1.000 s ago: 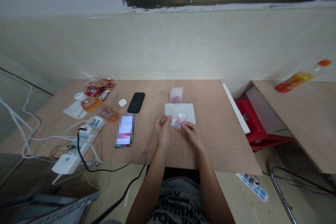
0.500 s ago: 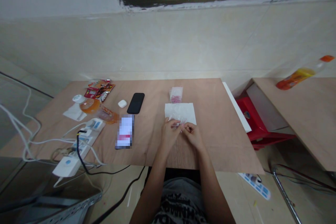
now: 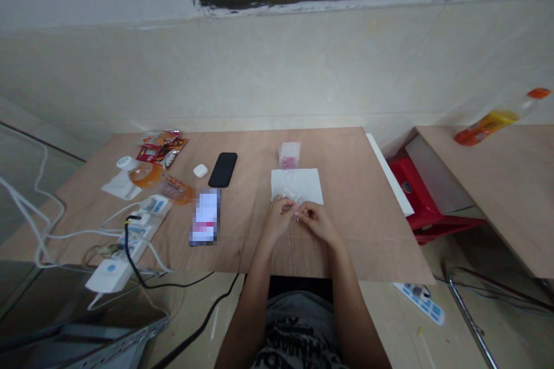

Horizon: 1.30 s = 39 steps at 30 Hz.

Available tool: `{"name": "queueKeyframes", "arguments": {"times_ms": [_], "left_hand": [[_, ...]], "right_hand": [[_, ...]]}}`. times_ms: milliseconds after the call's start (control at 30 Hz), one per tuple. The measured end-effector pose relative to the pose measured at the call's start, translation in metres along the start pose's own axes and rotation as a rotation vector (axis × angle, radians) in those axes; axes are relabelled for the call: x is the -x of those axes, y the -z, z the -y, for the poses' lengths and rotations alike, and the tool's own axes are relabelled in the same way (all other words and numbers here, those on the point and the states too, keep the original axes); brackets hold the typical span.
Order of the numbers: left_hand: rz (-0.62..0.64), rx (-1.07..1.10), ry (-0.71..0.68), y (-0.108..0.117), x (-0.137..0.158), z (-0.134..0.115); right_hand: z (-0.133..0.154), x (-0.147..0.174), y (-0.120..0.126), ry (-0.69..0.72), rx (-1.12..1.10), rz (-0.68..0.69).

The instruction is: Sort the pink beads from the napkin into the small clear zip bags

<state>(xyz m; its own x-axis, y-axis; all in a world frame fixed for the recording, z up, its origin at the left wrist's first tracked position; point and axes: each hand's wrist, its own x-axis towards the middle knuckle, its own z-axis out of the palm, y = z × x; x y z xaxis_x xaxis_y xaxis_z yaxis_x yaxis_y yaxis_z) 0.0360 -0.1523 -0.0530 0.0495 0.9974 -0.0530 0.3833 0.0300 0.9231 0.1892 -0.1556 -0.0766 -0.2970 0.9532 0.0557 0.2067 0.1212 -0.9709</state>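
Note:
My left hand (image 3: 278,218) and my right hand (image 3: 319,221) meet over the near edge of a white sheet of paper (image 3: 308,180). The fingertips of both are pinched together and touch or nearly touch. Whatever lies between them is too small and too covered to name. Something clear and crinkled, like thin plastic (image 3: 292,186), rests on the paper just beyond the left fingers. Behind the sheet lies a small clear bag of pink beads (image 3: 289,158).
Left of my hands are a lit phone (image 3: 205,218), a dark phone (image 3: 223,169), a white case (image 3: 200,170), an orange drink bottle (image 3: 160,180), snack wrappers (image 3: 161,149) and a power strip (image 3: 132,245) with cables. Another bottle (image 3: 493,124) lies on the right table.
My hands have drawn closer together, the right one shifting slightly left and turning inward. The pink bit seen between the fingers before is now mostly covered. The view has shifted very slightly.

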Motion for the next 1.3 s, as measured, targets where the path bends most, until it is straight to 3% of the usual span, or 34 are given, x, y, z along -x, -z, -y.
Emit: {"name": "queueKeyframes", "arguments": {"times_ms": [167,433,600,833,1000,1300], "left_hand": [[-0.045,-0.003,-0.006,-0.003,0.000,0.005],[-0.196,-0.308,-0.001,-0.018,0.007,-0.012],[-0.229,-0.310,-0.029,-0.020,0.010,-0.013],[-0.216,-0.170,-0.072,-0.019,0.010,-0.010],[-0.220,-0.083,-0.078,-0.009,0.012,-0.015],[-0.136,-0.097,-0.107,0.005,0.018,-0.029]], "right_hand": [[0.001,-0.002,-0.002,-0.010,-0.069,-0.004],[0.002,-0.006,-0.022,-0.070,0.053,-0.294],[0.001,-0.005,-0.020,-0.118,0.109,-0.470],[-0.007,-0.013,-0.017,-0.139,-0.228,-0.405],[-0.001,-0.014,-0.026,-0.326,-0.556,-0.426],[0.008,-0.019,-0.038,-0.446,-0.974,-0.407]]}}
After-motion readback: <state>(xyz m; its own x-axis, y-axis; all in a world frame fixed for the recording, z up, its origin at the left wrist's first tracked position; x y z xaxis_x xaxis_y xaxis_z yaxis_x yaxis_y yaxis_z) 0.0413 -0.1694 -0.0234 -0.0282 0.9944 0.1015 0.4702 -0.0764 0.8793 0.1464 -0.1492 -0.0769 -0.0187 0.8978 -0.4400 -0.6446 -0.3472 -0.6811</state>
